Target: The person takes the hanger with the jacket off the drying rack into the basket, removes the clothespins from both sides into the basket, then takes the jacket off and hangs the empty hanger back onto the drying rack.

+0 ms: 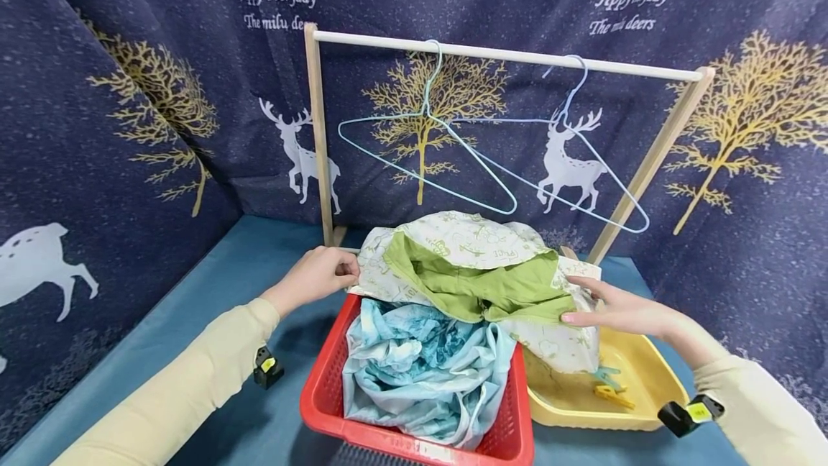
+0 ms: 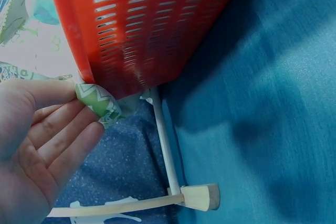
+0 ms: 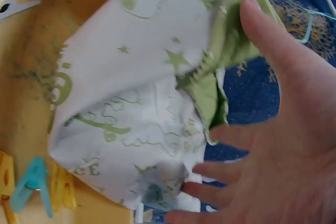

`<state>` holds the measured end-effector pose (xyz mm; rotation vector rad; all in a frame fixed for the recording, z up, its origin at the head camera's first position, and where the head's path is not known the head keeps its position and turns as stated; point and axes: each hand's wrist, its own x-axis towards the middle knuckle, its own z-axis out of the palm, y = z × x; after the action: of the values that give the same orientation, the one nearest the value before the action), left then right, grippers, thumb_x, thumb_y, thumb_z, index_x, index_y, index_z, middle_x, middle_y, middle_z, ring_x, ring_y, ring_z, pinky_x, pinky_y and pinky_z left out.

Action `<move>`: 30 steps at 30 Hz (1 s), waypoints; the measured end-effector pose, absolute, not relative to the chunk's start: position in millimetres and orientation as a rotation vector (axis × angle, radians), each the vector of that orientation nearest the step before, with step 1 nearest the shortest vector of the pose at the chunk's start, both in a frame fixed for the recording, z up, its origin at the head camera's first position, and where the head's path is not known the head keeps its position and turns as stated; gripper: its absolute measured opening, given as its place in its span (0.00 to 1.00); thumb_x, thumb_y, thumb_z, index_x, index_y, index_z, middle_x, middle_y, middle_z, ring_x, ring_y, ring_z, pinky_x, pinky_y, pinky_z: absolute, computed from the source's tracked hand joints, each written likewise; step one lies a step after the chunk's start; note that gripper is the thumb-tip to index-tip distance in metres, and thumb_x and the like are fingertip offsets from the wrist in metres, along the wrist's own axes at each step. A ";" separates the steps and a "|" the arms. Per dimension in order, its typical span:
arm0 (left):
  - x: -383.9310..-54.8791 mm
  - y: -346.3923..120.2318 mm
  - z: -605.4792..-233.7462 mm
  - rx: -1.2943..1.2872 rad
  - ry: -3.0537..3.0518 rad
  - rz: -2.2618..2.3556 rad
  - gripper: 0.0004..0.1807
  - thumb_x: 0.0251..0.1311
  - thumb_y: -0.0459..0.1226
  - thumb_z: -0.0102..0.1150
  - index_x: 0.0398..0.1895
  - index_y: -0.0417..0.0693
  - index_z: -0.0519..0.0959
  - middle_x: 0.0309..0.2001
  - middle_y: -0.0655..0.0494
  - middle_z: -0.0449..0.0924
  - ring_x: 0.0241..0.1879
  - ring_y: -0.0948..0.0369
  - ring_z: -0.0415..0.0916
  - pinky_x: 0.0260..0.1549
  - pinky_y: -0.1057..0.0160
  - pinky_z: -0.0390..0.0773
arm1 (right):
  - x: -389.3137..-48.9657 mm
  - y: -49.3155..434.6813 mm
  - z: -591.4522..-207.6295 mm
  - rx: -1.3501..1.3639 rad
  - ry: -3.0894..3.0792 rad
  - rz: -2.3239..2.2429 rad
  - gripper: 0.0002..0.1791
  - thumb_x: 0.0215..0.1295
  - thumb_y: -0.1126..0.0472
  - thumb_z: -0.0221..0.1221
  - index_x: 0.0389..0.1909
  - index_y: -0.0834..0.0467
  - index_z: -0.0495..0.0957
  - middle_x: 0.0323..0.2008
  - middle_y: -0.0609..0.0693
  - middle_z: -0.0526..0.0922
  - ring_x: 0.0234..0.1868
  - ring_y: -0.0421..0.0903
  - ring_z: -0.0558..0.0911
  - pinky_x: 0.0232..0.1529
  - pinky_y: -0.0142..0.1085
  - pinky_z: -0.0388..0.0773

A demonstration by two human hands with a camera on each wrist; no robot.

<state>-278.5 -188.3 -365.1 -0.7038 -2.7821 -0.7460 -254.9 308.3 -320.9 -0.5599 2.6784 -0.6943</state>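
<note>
A white garment with green print and a green lining (image 1: 511, 282) lies spread over the back of the red basket (image 1: 320, 372) and part of the yellow tray. At its left end, my left hand (image 1: 320, 275) pinches the edge; in the left wrist view the thumb and index finger hold a green zigzag-patterned corner (image 2: 97, 99). My right hand (image 1: 624, 311) is at the garment's right end, its fingers spread and straight beside the cloth, as the right wrist view shows. Crumpled light-blue cloth (image 1: 430, 380) fills the basket under the garment.
Behind stands a rack with a white rail (image 1: 504, 55) and wooden posts. Two light-blue hangers, one left (image 1: 427, 117) and one right (image 1: 563, 121), hang from it. The yellow tray (image 1: 653, 372) holds clothespins, including a yellow one (image 1: 613, 397).
</note>
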 end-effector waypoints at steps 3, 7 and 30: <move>-278.3 -188.3 -364.9 -0.704 -2.779 -0.741 0.06 0.59 0.34 0.63 0.27 0.54 0.84 0.25 0.62 0.83 0.25 0.69 0.74 0.29 0.65 0.73 | -255.7 304.7 -326.8 -0.488 2.756 -0.636 0.50 0.67 0.40 0.57 0.76 0.67 0.48 0.72 0.77 0.52 0.69 0.77 0.57 0.58 0.66 0.68; -277.5 -188.3 -364.2 -0.703 -2.777 -0.739 0.06 0.59 0.34 0.64 0.27 0.53 0.84 0.26 0.61 0.83 0.26 0.68 0.74 0.29 0.65 0.74 | -257.9 300.8 -330.3 -0.342 2.817 -0.548 0.54 0.65 0.33 0.55 0.74 0.70 0.48 0.70 0.78 0.55 0.68 0.76 0.61 0.58 0.65 0.69; -276.4 -187.9 -363.6 -0.689 -2.778 -0.744 0.05 0.59 0.34 0.64 0.27 0.53 0.84 0.26 0.60 0.83 0.25 0.68 0.74 0.29 0.65 0.74 | -268.4 282.0 -331.2 -0.307 2.914 -0.538 0.29 0.59 0.37 0.64 0.10 0.49 0.66 0.11 0.38 0.60 0.17 0.37 0.64 0.22 0.31 0.64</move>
<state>-276.4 -187.9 -363.6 -0.6892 -2.7777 -0.7436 -268.4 282.0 -331.2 -0.3068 2.9141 -0.5377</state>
